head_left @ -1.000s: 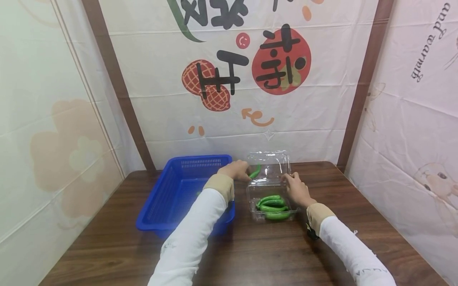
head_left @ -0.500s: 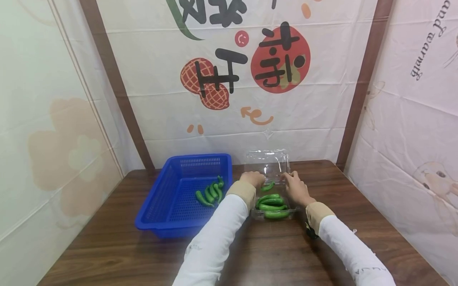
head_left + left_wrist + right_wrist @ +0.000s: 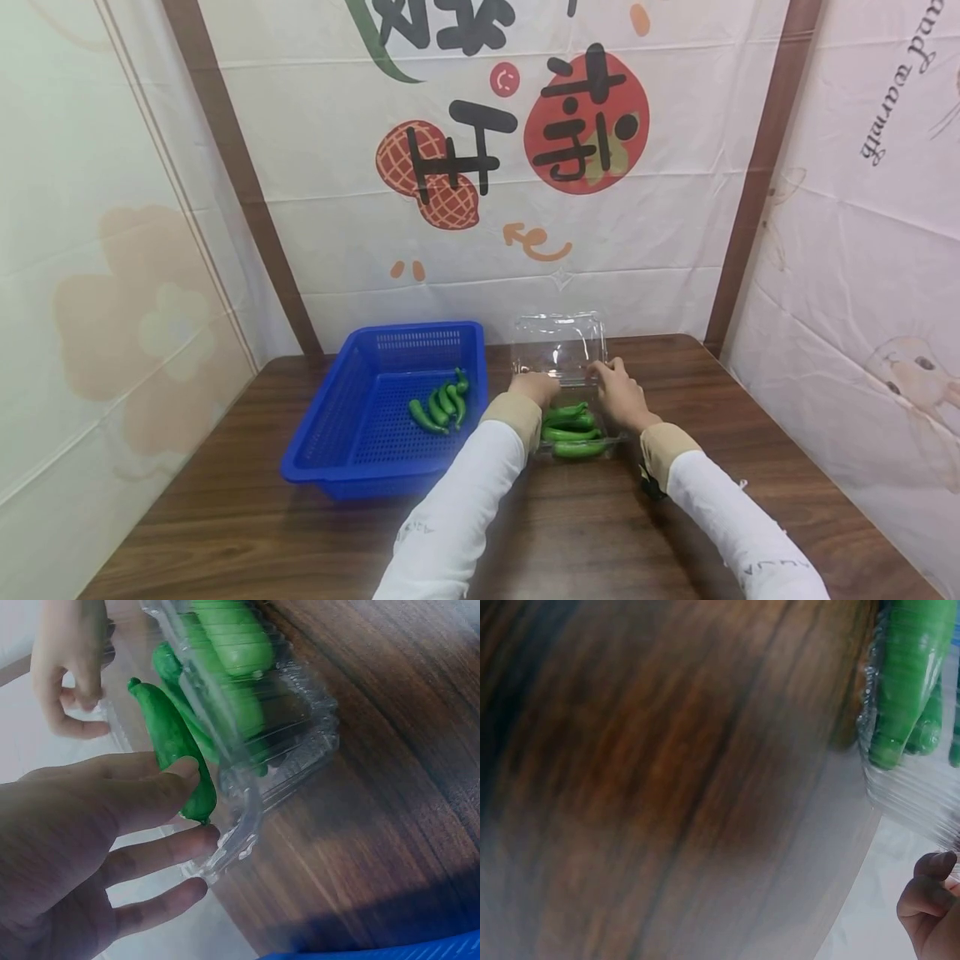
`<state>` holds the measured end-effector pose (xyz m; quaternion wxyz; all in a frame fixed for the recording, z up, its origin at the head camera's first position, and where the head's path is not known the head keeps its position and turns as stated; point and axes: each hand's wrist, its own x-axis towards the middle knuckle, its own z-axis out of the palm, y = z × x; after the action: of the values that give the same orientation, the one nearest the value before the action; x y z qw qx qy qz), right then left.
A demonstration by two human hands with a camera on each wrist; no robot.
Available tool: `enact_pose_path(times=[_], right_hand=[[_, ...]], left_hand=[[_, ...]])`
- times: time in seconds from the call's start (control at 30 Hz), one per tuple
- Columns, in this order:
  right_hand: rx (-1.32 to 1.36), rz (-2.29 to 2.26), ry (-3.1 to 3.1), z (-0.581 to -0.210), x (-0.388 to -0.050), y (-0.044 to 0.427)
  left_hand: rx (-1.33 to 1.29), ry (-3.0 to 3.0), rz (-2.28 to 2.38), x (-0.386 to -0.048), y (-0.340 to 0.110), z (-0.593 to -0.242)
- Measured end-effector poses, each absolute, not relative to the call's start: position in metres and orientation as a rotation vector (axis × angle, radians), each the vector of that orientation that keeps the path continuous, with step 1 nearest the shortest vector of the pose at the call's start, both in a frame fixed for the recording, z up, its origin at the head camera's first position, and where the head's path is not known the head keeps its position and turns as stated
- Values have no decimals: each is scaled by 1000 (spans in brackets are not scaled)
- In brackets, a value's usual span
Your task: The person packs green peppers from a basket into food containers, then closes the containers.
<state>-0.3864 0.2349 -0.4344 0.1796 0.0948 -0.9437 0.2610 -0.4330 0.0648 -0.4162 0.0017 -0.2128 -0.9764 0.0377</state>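
Observation:
My left hand [image 3: 534, 388] is over the back left of a clear plastic clamshell box [image 3: 617, 439]. In the left wrist view it pinches a green chili pepper [image 3: 161, 724] between thumb and index finger, the other fingers spread along the box's side. Several green chili peppers [image 3: 573, 435] lie side by side inside the box. The box's lid [image 3: 555, 337] stands raised at the back. At the right side, close to the hinge, my right hand [image 3: 624, 398] grips the box's edge with curled fingers; its grip is partly cut off in the right wrist view.
Left of the box stands a blue perforated basket [image 3: 302, 446] with several green chili peppers [image 3: 438, 408] grouped in its right half. Both rest on a dark wooden table [image 3: 570, 533]. A printed cloth [image 3: 337, 242] hangs behind the table.
My left hand has moved from the basket's right edge rightward and down over the box, carrying the chili pepper. The right hand has stayed at the box's right edge.

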Motion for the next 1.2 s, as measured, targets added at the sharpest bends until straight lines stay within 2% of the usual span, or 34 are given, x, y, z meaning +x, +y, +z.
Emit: enact_pose_path(times=[0.1, 0.33, 0.37, 0.4, 0.53, 0.6, 0.63, 0.77, 1.2], right_hand=[[269, 739, -2669, -434, -387, 235], [267, 739, -2658, -434, -386, 235], [267, 737, -2657, -434, -386, 235], [267, 737, -2656, -434, -386, 235], [273, 730, -2654, -434, -387, 234], [271, 727, -2651, -434, -387, 234], [269, 725, -2650, -434, -387, 234], [272, 734, -2651, -434, -386, 234], [271, 740, -2652, -434, -388, 234]], left_hand=[[-671, -3073, 31, -450, 65, -431], [-631, -3135, 153, -404, 65, -386], [-630, -3134, 158, -401, 65, -383], [-648, -3097, 112, -412, 64, -396], [-711, -3062, 239, -409, 61, -391], [-758, -3042, 295, -404, 59, -384], [-772, -3068, 367, -386, 58, -364], [-802, -3056, 318, -368, 50, -342], [-834, -2939, 292, -380, 25, -310]])
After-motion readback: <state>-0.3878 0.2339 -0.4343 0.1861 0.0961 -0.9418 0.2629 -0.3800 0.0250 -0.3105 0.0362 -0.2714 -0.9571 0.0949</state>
